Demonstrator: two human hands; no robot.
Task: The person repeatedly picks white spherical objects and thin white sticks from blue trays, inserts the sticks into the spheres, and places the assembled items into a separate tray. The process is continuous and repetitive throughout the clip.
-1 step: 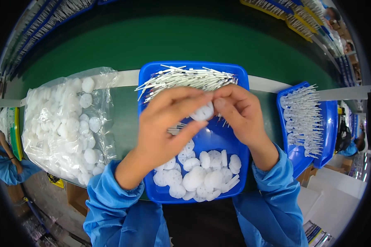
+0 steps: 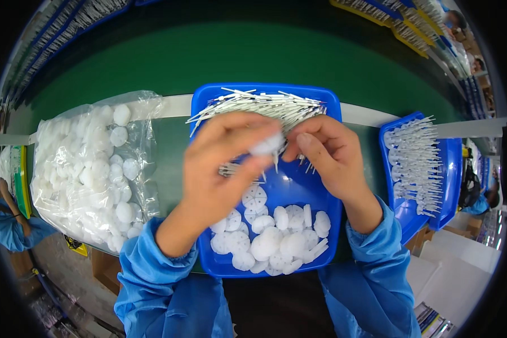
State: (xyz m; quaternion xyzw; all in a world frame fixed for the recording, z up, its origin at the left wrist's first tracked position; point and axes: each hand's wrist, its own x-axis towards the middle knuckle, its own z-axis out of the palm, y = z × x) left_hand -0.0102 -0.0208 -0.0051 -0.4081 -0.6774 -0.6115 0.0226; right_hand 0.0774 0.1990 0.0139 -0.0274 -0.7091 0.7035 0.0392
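My left hand (image 2: 222, 160), smeared a little by motion, pinches a white round plastic disc (image 2: 266, 145) between thumb and fingers above the blue tray (image 2: 298, 191). Close on its right, my right hand (image 2: 329, 152) has its fingers curled and thumb bent in; whatever its fingertips hold, if anything, is hidden. Beneath both hands, thin white sticks (image 2: 265, 104) lie heaped at the tray's far end, partly covered by the hands. Several loose white discs (image 2: 270, 242) with small holes are piled at the near end.
A clear plastic bag (image 2: 90, 174) full of white discs lies left of the tray. On the right stands another blue tray (image 2: 449, 186) with rows of discs joined to sticks (image 2: 416, 163). A green surface (image 2: 253, 53) stretches behind. Other people work at both sides.
My left hand has shifted slightly left with the disc, which has tilted and drawn away from my right fingertips. The right hand has barely moved.
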